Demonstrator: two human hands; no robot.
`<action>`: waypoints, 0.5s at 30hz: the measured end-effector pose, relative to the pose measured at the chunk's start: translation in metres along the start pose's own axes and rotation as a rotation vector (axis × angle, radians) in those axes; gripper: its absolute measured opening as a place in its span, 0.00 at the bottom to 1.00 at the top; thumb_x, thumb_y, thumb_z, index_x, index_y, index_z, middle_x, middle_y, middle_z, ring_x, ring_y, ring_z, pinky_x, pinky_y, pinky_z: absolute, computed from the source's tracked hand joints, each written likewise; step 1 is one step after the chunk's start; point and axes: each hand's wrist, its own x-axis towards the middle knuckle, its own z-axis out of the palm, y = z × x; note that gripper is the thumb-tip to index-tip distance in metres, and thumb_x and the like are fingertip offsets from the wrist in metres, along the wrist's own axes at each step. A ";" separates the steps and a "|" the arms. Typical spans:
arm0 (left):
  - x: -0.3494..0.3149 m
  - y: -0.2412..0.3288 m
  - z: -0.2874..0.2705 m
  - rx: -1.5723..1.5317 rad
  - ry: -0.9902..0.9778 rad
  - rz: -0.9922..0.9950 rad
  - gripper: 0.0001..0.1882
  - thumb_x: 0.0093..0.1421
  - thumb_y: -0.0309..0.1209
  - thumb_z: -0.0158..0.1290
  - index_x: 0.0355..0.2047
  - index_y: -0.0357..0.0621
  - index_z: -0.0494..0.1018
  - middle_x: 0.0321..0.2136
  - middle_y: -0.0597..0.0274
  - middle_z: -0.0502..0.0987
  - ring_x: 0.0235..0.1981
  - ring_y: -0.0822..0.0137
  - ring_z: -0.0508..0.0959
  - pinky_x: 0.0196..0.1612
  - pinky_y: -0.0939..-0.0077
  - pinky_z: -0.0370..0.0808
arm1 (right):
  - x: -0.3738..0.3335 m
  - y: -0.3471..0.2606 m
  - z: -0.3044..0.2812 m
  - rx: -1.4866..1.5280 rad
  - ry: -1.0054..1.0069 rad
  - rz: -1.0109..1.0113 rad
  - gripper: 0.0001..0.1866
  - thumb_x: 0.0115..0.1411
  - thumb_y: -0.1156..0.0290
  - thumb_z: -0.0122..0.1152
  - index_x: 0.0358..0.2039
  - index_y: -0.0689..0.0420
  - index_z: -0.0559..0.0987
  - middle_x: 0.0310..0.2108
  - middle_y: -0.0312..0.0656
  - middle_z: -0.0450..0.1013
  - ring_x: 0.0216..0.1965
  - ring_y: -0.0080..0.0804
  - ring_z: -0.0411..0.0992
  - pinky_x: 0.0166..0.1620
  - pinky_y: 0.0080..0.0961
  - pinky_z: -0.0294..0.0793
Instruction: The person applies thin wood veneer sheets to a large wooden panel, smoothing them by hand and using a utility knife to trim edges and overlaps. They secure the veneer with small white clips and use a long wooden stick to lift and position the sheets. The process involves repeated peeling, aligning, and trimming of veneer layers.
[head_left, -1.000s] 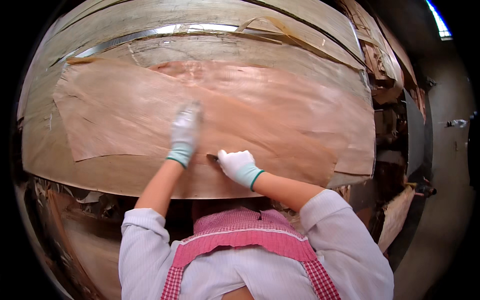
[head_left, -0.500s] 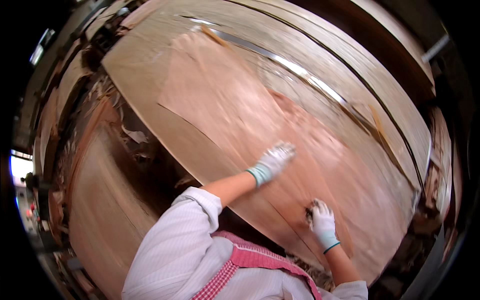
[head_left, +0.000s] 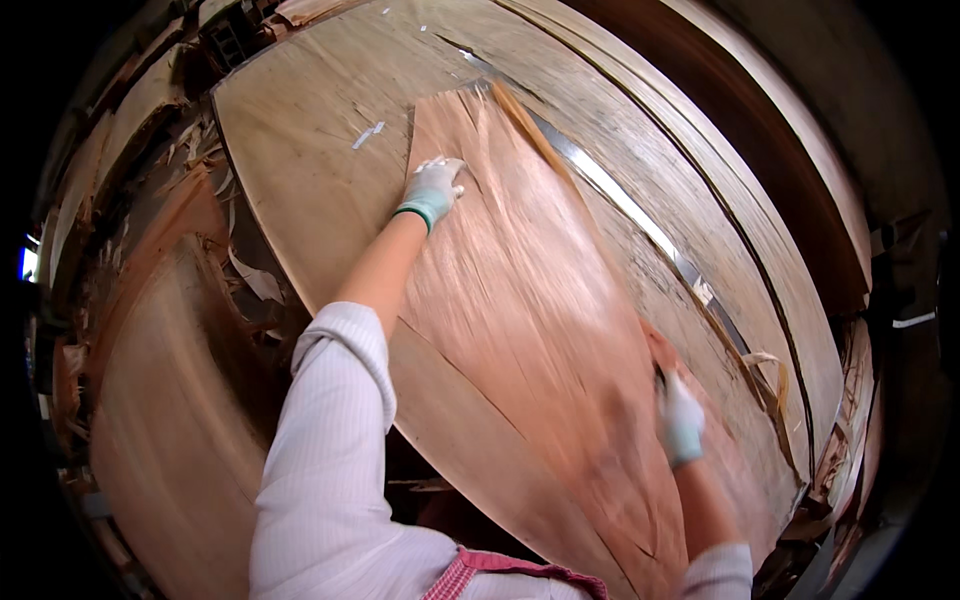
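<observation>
A long reddish-brown sheet of wood veneer (head_left: 500, 270) lies wrinkled over a paler wood sheet (head_left: 300, 130). My left hand (head_left: 433, 188), in a white glove with a green cuff, rests near the far left end of the veneer with its fingers apart on the surface. Along the veneer's right edge is my right hand (head_left: 682, 418), also gloved and smeared by motion. Its fingers are closed around a small dark thing whose kind I cannot make out. Beside that hand, another reddish veneer piece (head_left: 665, 350) shows from under the edge.
A shiny metal strip (head_left: 620, 200) runs along the pale sheet, beyond the veneer. A narrow yellowish strip (head_left: 535, 130) lies by the veneer's far edge. At the left stands another veneer stack (head_left: 170, 400), with torn scraps (head_left: 255, 278) in the gap. Loose strips (head_left: 770, 380) lie at right.
My left hand has moved far and left along the veneer to its far end. My right hand has moved to the veneer's right edge. The whole view has shifted.
</observation>
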 end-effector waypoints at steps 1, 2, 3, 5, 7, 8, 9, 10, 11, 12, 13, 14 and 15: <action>0.001 -0.010 -0.005 -0.070 -0.062 -0.006 0.34 0.52 0.37 0.59 0.58 0.45 0.61 0.56 0.53 0.67 0.60 0.56 0.63 0.63 0.64 0.59 | 0.044 -0.043 0.013 0.129 0.236 -0.273 0.12 0.60 0.60 0.49 0.42 0.50 0.73 0.30 0.53 0.76 0.32 0.57 0.74 0.33 0.50 0.70; 0.000 -0.021 -0.012 -0.138 -0.123 -0.015 0.37 0.51 0.38 0.60 0.60 0.45 0.60 0.56 0.52 0.67 0.60 0.55 0.64 0.63 0.64 0.59 | 0.086 -0.095 0.016 0.008 -0.035 -0.159 0.13 0.61 0.59 0.48 0.40 0.52 0.74 0.31 0.53 0.76 0.34 0.57 0.74 0.35 0.49 0.71; 0.003 -0.017 -0.016 -0.170 -0.121 -0.006 0.40 0.49 0.39 0.62 0.61 0.45 0.58 0.56 0.51 0.67 0.60 0.55 0.64 0.62 0.64 0.60 | 0.118 -0.137 0.025 0.077 0.028 -0.257 0.14 0.62 0.59 0.46 0.37 0.55 0.75 0.31 0.53 0.76 0.35 0.56 0.74 0.36 0.48 0.71; 0.002 -0.010 -0.024 -0.215 -0.125 0.000 0.45 0.46 0.40 0.65 0.63 0.46 0.55 0.56 0.50 0.67 0.60 0.54 0.64 0.62 0.65 0.60 | 0.169 -0.228 0.031 0.080 -0.083 -0.286 0.16 0.62 0.58 0.46 0.35 0.57 0.76 0.32 0.55 0.76 0.35 0.57 0.74 0.38 0.47 0.72; 0.006 -0.010 -0.026 -0.189 -0.149 -0.004 0.51 0.43 0.40 0.67 0.64 0.48 0.52 0.57 0.48 0.66 0.60 0.54 0.64 0.61 0.64 0.62 | 0.200 -0.299 0.048 0.122 -0.047 -0.379 0.15 0.61 0.58 0.48 0.33 0.55 0.77 0.31 0.53 0.77 0.35 0.54 0.76 0.38 0.45 0.73; 0.010 -0.008 -0.023 -0.171 -0.150 0.013 0.50 0.44 0.39 0.67 0.64 0.48 0.52 0.56 0.48 0.66 0.59 0.54 0.64 0.61 0.64 0.62 | 0.214 -0.323 0.056 0.115 -0.008 -0.444 0.13 0.60 0.60 0.50 0.32 0.54 0.77 0.30 0.51 0.77 0.34 0.51 0.77 0.37 0.44 0.74; 0.013 -0.009 -0.020 -0.152 -0.157 0.022 0.49 0.45 0.38 0.66 0.64 0.48 0.52 0.56 0.47 0.66 0.59 0.53 0.64 0.61 0.64 0.63 | 0.223 -0.345 0.060 0.091 0.029 -0.502 0.10 0.58 0.62 0.52 0.32 0.53 0.78 0.29 0.48 0.78 0.33 0.48 0.77 0.36 0.43 0.74; 0.017 -0.007 -0.016 -0.073 -0.171 0.043 0.45 0.47 0.36 0.65 0.63 0.48 0.55 0.56 0.48 0.66 0.59 0.52 0.65 0.60 0.64 0.63 | 0.233 -0.357 0.066 0.080 0.089 -0.590 0.09 0.57 0.64 0.53 0.30 0.53 0.78 0.28 0.47 0.78 0.32 0.46 0.78 0.35 0.42 0.75; 0.021 -0.011 -0.013 -0.055 -0.165 0.089 0.44 0.47 0.36 0.64 0.63 0.48 0.56 0.56 0.48 0.66 0.59 0.52 0.64 0.61 0.64 0.63 | 0.239 -0.366 0.065 -0.010 0.021 -0.651 0.09 0.56 0.65 0.52 0.30 0.54 0.78 0.27 0.47 0.78 0.31 0.45 0.78 0.34 0.42 0.75; 0.024 -0.017 -0.010 -0.049 -0.167 0.137 0.43 0.48 0.36 0.64 0.63 0.48 0.57 0.57 0.49 0.66 0.59 0.52 0.64 0.61 0.64 0.62 | 0.239 -0.363 0.066 -0.005 0.024 -0.658 0.09 0.56 0.66 0.53 0.30 0.55 0.78 0.27 0.47 0.78 0.31 0.45 0.78 0.33 0.42 0.76; 0.024 -0.019 -0.005 -0.044 -0.170 0.192 0.42 0.48 0.36 0.63 0.62 0.48 0.58 0.57 0.49 0.65 0.60 0.52 0.64 0.61 0.63 0.62 | 0.237 -0.355 0.066 0.001 0.029 -0.659 0.08 0.56 0.66 0.53 0.30 0.55 0.78 0.27 0.48 0.78 0.30 0.45 0.78 0.33 0.42 0.76; 0.019 -0.011 -0.008 -0.019 -0.164 0.149 0.37 0.48 0.37 0.63 0.58 0.45 0.63 0.56 0.52 0.66 0.60 0.53 0.63 0.61 0.64 0.61 | 0.229 -0.333 0.067 -0.033 0.015 -0.592 0.09 0.57 0.66 0.52 0.32 0.56 0.77 0.26 0.48 0.78 0.29 0.46 0.78 0.32 0.43 0.76; 0.005 -0.032 0.002 -0.070 0.010 0.175 0.33 0.48 0.39 0.63 0.52 0.40 0.67 0.55 0.53 0.67 0.59 0.53 0.64 0.61 0.62 0.60 | 0.208 -0.311 0.064 -0.023 -0.067 -0.557 0.10 0.59 0.65 0.51 0.32 0.56 0.76 0.25 0.48 0.77 0.28 0.47 0.77 0.31 0.43 0.75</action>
